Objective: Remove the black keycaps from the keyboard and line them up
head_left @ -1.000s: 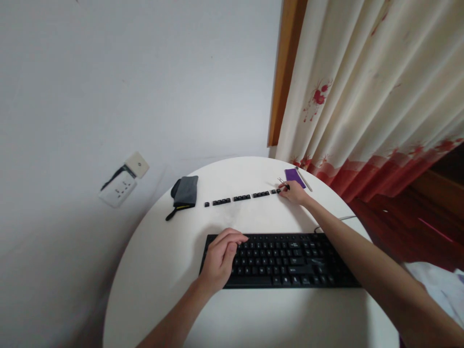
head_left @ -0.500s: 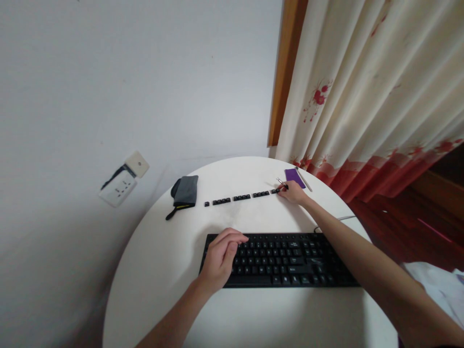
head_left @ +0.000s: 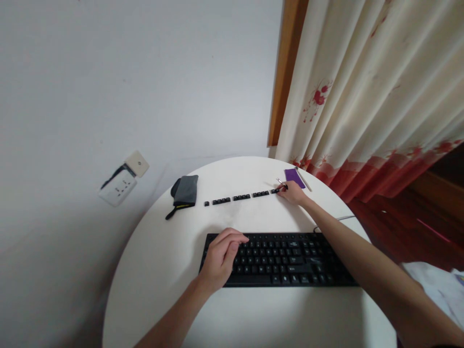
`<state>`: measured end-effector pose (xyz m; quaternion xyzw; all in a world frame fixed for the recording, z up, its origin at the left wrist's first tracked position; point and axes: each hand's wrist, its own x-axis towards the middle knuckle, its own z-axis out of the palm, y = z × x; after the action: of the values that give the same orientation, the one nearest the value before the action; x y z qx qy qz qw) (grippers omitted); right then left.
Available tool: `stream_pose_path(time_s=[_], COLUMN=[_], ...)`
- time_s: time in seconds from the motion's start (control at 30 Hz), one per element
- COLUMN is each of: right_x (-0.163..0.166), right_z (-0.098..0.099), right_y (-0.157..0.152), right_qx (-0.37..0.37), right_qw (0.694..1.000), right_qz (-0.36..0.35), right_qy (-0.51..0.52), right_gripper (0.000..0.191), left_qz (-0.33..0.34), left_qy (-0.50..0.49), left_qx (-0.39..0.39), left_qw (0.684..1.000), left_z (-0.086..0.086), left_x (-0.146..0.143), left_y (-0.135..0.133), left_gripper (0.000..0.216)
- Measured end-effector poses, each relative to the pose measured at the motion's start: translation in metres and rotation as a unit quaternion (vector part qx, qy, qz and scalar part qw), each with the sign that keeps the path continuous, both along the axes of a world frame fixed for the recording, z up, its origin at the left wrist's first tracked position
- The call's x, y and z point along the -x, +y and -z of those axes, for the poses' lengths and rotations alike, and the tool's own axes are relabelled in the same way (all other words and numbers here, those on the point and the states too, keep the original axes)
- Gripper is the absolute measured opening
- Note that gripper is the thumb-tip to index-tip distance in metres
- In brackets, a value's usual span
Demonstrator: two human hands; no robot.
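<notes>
Head view: both hands (head_left: pixel 220 253) (head_left: pixel 292 193) barely shifted, keyboard (head_left: pixel 277 261) unmoved.

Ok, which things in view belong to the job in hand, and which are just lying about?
Seemingly in use:
- black keyboard, left hand resting on it
- row of black keycaps, right hand at its right end
- slim tool in the right hand

Apparently lying about:
- grey pouch
- purple cloth-like piece
- pale stick beside it
</notes>
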<state>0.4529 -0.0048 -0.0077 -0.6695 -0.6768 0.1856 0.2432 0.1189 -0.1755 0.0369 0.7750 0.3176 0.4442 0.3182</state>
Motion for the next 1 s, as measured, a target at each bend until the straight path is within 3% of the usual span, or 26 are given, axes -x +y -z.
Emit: stream_pose_path(time_s=[0.5, 0.77, 1.0], right_x=[-0.003, 0.000, 0.004], right_z=[-0.001, -0.005, -0.010], right_y=[-0.004, 0.000, 0.000], right_qx=[-0.012, -0.026, -0.021], right_qw=[0.999, 0.996, 0.991], right_qz=[-0.019, -0.088, -0.131], right_qy=[0.025, 0.019, 0.012], right_gripper=[0.036, 0.048, 0.040], left_qz=[0.012, 0.010, 0.003], left_qy=[0.006, 0.004, 0.011], left_qx=[-0.006, -0.001, -0.001], left_qw=[1.000, 1.000, 1.000], left_z=[-0.002, -0.002, -0.004], left_x=[0.000, -0.001, -0.001], left_y=[-0.001, 0.000, -0.001], left_gripper=[0.030, 0.030, 0.032])
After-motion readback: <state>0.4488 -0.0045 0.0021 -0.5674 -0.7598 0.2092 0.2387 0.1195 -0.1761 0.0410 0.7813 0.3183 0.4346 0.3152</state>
